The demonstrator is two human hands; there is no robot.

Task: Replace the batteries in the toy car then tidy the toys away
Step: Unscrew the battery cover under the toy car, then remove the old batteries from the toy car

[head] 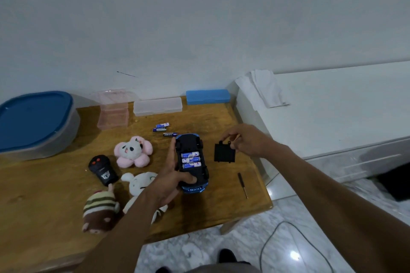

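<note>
The blue toy car point(192, 180) lies upside down on the wooden table point(55, 186), its battery bay open with three blue-and-white batteries point(190, 159) inside. My left hand point(170, 175) holds the car, fingers straight along its left side and thumb over its near end. My right hand point(246, 139) pinches the top edge of the black battery cover point(224, 152), to the right of the car. Three loose batteries point(163, 129) lie just beyond the car. A small screwdriver point(243, 184) lies near the table's right edge.
A black remote control point(103, 169), a pink plush point(133, 150), a white plush point(142, 183) and a striped brown plush point(101, 210) lie left of the car. At the back stand a blue-lidded tub point(35, 122), a pink box point(114, 109), a clear case point(157, 106) and a blue case point(207, 96).
</note>
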